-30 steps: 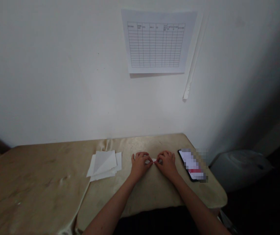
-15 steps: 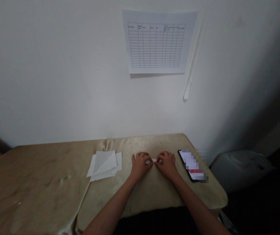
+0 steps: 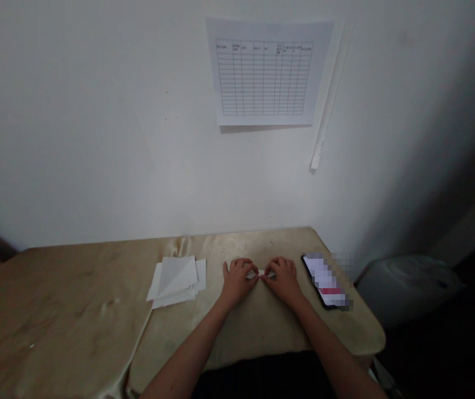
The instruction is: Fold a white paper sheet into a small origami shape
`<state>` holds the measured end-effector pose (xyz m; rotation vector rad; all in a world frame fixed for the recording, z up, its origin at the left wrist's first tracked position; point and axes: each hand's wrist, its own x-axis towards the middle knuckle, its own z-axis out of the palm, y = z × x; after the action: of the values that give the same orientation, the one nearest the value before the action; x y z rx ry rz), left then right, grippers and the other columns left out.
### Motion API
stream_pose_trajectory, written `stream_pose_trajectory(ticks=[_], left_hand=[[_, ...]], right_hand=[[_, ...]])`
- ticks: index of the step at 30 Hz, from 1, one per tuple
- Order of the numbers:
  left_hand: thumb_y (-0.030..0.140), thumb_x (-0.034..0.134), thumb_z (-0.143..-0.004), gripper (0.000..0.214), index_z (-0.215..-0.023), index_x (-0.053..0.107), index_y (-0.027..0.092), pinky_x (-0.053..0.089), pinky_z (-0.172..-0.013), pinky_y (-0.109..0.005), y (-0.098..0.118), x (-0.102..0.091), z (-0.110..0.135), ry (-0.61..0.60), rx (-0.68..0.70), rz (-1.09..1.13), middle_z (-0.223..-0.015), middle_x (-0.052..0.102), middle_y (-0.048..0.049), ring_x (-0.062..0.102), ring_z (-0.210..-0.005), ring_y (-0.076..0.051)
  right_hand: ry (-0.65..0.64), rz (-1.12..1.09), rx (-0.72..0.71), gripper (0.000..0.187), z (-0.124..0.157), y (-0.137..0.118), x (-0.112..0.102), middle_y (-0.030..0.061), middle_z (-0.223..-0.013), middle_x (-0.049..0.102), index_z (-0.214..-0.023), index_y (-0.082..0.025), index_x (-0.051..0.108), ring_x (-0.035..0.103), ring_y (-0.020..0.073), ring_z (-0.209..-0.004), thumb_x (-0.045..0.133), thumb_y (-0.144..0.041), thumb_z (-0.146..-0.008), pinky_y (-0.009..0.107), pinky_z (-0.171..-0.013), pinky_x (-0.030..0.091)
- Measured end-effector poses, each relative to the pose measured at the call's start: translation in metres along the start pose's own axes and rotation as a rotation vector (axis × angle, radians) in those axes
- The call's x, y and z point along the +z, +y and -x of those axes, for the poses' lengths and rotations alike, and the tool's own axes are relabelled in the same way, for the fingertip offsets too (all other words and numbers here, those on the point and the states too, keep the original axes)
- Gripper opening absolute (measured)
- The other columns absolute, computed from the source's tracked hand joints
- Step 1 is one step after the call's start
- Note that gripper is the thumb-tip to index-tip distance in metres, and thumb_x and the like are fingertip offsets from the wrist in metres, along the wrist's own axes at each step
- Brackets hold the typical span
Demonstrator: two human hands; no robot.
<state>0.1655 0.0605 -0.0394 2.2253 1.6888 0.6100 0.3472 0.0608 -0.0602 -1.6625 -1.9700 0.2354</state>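
Observation:
Over the tabletop, my left hand [image 3: 238, 278] and my right hand [image 3: 281, 277] meet, thumb tips nearly touching. Between them they pinch a small piece of white paper [image 3: 261, 272], one end in each hand. Most of the paper is covered by my fingers, so its full shape cannot be made out. Left of my left hand lies a loose stack of white paper sheets [image 3: 177, 277], overlapping at different angles. To the right of my right hand rests a phone [image 3: 323, 280] with a lit, partly blurred screen.
A tan cloth covers the table [image 3: 75, 310], with a fold or seam running down left of centre. Behind it, a printed table sheet [image 3: 264, 72] hangs on the white wall beside a narrow white strip [image 3: 324, 122]. A pale plastic container [image 3: 407, 288] stands off the right edge.
My thumbs have come slightly closer together on the small paper. The stack and the phone lie where they were.

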Motion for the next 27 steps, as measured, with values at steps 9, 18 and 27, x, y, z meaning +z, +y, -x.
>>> stream_pose_trajectory(ticks=[9, 18, 27], left_hand=[[0.029, 0.065, -0.088, 0.017, -0.103, 0.070, 0.035, 0.005, -0.115, -0.074, -0.006, -0.003, -0.002, -0.064, 0.012, 0.023, -0.135, 0.060, 0.0011, 0.043, -0.135, -0.028], [0.028, 0.064, -0.089, 0.025, -0.110, 0.070, 0.041, 0.006, -0.116, -0.072, -0.012, -0.009, -0.005, -0.149, 0.035, 0.008, -0.140, 0.058, 0.0028, 0.041, -0.138, -0.027], [0.029, 0.060, -0.091, 0.031, -0.115, 0.069, 0.047, 0.008, -0.118, -0.068, -0.021, -0.013, -0.007, -0.215, 0.075, -0.024, -0.145, 0.054, 0.0051, 0.038, -0.141, -0.027]], right_hand=[[-0.043, -0.072, -0.013, 0.009, 0.001, 0.002, -0.007, 0.0053, -0.114, 0.062, -0.092, -0.027, 0.072, 0.051, 0.0262, -0.116, 0.069, -0.029, -0.084, 0.042, -0.108, 0.029], [-0.120, -0.087, -0.052, 0.025, -0.001, 0.010, -0.006, 0.0043, -0.119, 0.062, -0.109, -0.029, 0.069, 0.048, 0.0244, -0.121, 0.063, -0.022, -0.086, 0.041, -0.111, 0.027], [-0.176, -0.107, -0.052, 0.038, -0.003, 0.013, -0.008, 0.0045, -0.123, 0.061, -0.115, -0.030, 0.068, 0.047, 0.0239, -0.125, 0.058, -0.013, -0.083, 0.041, -0.113, 0.025]])
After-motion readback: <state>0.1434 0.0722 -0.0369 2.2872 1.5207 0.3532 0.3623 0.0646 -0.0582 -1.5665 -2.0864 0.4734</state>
